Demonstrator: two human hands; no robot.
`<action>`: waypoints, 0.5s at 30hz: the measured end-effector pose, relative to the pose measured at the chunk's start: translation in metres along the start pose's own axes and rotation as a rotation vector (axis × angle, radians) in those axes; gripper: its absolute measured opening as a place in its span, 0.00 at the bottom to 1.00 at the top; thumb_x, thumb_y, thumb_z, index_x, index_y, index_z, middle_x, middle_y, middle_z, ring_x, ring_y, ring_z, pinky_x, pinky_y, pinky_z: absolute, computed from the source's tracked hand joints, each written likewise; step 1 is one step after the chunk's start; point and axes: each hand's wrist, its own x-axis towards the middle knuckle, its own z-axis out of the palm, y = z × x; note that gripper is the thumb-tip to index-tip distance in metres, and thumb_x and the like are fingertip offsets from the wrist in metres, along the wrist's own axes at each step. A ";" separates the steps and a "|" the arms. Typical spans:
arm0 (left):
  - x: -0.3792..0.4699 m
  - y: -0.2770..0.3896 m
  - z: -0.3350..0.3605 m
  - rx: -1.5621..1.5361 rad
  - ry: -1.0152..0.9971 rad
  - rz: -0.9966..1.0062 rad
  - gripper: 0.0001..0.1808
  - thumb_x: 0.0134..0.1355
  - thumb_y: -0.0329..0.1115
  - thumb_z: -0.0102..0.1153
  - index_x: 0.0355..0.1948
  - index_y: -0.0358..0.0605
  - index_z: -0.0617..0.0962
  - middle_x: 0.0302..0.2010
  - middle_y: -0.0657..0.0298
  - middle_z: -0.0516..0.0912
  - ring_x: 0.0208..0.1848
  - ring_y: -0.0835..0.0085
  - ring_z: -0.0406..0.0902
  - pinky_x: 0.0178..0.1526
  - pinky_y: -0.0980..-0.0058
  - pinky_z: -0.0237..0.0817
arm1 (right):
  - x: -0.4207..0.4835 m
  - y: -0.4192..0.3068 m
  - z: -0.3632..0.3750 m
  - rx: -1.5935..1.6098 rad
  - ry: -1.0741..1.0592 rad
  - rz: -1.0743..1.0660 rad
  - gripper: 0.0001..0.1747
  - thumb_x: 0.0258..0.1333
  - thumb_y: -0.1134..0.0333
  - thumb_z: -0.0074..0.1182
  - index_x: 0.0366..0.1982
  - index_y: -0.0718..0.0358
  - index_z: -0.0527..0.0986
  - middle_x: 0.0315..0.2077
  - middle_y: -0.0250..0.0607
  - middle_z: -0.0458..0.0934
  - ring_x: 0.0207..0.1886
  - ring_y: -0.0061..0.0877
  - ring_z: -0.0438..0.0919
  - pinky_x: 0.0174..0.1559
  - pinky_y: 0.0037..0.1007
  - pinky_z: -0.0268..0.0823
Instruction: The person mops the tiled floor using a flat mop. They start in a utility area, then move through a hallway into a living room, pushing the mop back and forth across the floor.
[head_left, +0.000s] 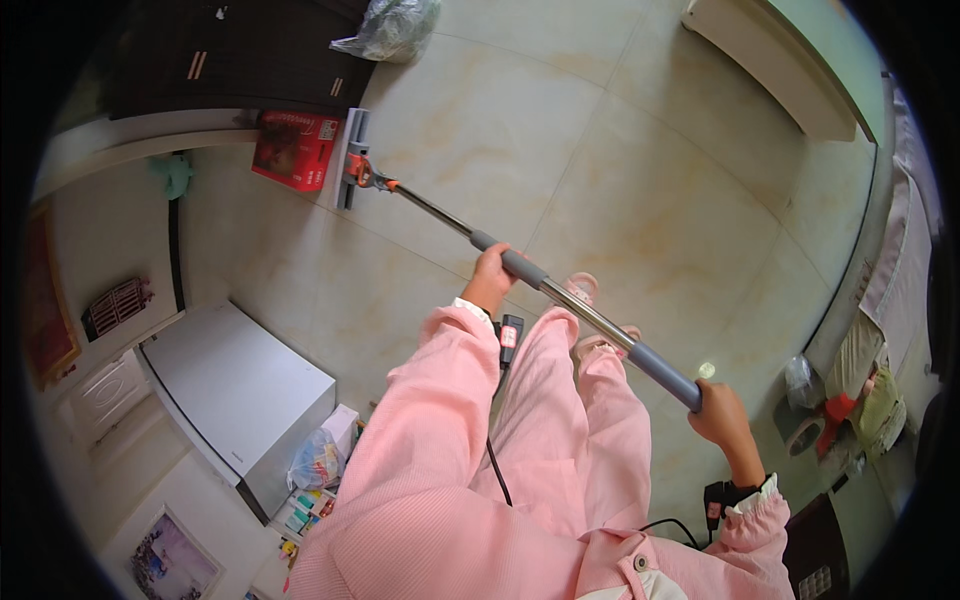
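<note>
A sponge mop (442, 217) with a steel pole and grey grips slants across the view. My left hand (492, 276) is wrapped around the pole's middle grey grip. Lower right, my right hand (718, 412) grasps the end of the long grey handle. The mop head (354, 159), with orange parts at its joint, is at the far end of the pole, right beside a red box (295, 150). Whether the head touches the box or the floor tiles (480, 142) I cannot tell.
Behind the red box stands a dark cabinet (247, 60), with a plastic bag (397, 30) at its corner. A small white refrigerator (240, 382) is at the left. A pale piece of furniture (780, 67) stands upper right. Fabric-covered furniture (896, 247) lines the right side.
</note>
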 end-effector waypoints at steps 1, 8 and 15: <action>0.004 0.001 -0.003 -0.010 0.008 -0.006 0.10 0.52 0.29 0.49 0.34 0.39 0.66 0.28 0.56 0.72 0.32 0.62 0.71 0.39 0.61 0.67 | 0.003 -0.004 0.000 -0.012 -0.013 0.008 0.13 0.29 0.73 0.49 0.26 0.64 0.73 0.21 0.51 0.74 0.26 0.45 0.73 0.31 0.39 0.66; 0.019 0.024 -0.031 -0.018 0.022 0.050 0.10 0.52 0.30 0.48 0.34 0.43 0.64 0.27 0.57 0.72 0.29 0.63 0.72 0.36 0.63 0.69 | 0.027 -0.023 0.000 -0.019 -0.056 -0.061 0.11 0.30 0.74 0.47 0.24 0.64 0.72 0.20 0.51 0.74 0.25 0.45 0.73 0.31 0.40 0.66; 0.026 0.041 -0.051 0.018 0.093 0.078 0.10 0.53 0.31 0.48 0.36 0.43 0.64 0.28 0.56 0.73 0.30 0.63 0.72 0.37 0.63 0.68 | 0.043 -0.030 0.014 -0.025 -0.035 -0.136 0.09 0.31 0.76 0.46 0.23 0.66 0.72 0.19 0.50 0.74 0.24 0.43 0.74 0.29 0.39 0.67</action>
